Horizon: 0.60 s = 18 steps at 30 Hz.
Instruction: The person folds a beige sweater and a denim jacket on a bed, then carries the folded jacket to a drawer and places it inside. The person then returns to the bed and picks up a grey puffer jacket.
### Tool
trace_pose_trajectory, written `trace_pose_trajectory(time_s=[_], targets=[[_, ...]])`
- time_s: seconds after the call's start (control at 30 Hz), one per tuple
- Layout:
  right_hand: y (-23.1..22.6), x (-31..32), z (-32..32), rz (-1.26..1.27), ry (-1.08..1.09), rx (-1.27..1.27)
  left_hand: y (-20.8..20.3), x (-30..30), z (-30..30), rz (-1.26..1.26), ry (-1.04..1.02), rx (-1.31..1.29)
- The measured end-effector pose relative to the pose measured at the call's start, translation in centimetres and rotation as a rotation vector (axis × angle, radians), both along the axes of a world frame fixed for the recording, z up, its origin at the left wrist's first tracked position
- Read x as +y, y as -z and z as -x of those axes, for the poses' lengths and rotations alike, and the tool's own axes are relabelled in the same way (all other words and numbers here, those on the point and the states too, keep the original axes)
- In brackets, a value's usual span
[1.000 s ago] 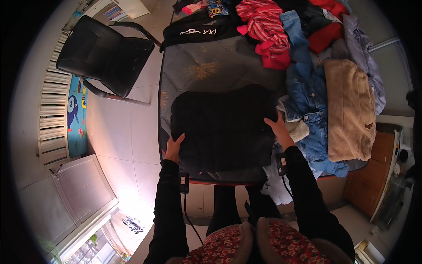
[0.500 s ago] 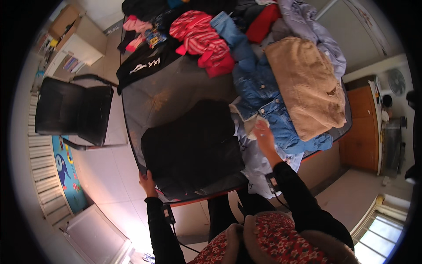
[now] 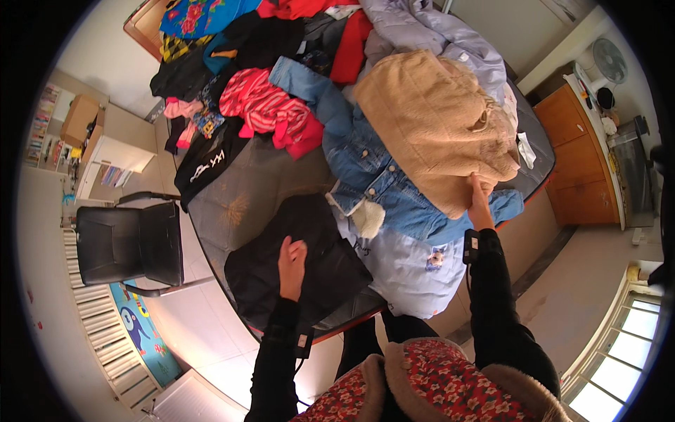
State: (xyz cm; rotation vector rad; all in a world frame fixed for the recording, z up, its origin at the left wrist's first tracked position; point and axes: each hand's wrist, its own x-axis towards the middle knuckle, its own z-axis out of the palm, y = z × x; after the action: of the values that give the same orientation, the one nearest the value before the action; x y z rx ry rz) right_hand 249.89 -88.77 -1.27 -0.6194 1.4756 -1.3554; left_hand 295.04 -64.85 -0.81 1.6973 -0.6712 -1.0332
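Note:
My right hand (image 3: 481, 194) pinches the near edge of a tan fleece garment (image 3: 425, 116), which lies bunched on the bed. My left hand (image 3: 292, 267) hovers over a flat, folded black garment (image 3: 327, 260), holding nothing, its fingers loosely bent and apart. Under the tan fleece lies a blue denim jacket (image 3: 401, 204) with a cream fluffy lining at its collar. A pale blue garment with a small printed picture (image 3: 415, 281) sits below the denim, hanging over the bed's near edge.
The dark grey bed (image 3: 225, 204) also bears a red striped garment (image 3: 267, 105), black trousers (image 3: 207, 165), a lilac padded coat (image 3: 443, 32) and several other clothes. A black chair (image 3: 130, 243) stands left of the bed. A wooden cabinet (image 3: 576, 162) stands at the right.
My right hand has moved from the denim jacket's fluffy collar to the tan fleece's near edge. The left hand has left the black garment's corner and lifted over it. The view has shifted.

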Motion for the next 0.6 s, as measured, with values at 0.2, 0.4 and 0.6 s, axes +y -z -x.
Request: trace_pose_trajectory(time_s=[0.2, 0.4, 0.6], targets=[[-0.8, -0.8, 1.1, -0.146, 0.115, -0.298, -2.7, -9.9, 7.1, -0.029, 0.254, 0.222], [-6.5, 4.3, 2.3, 0.044, -0.057, -0.399, -4.4, -18.5, 11.1, -0.048, 0.318, 0.394], [-6.8, 14.7, 8.4, -0.180, 0.012, -0.410, -5.0, -25.4, 12.4, 0.331, 0.369, -0.207]])
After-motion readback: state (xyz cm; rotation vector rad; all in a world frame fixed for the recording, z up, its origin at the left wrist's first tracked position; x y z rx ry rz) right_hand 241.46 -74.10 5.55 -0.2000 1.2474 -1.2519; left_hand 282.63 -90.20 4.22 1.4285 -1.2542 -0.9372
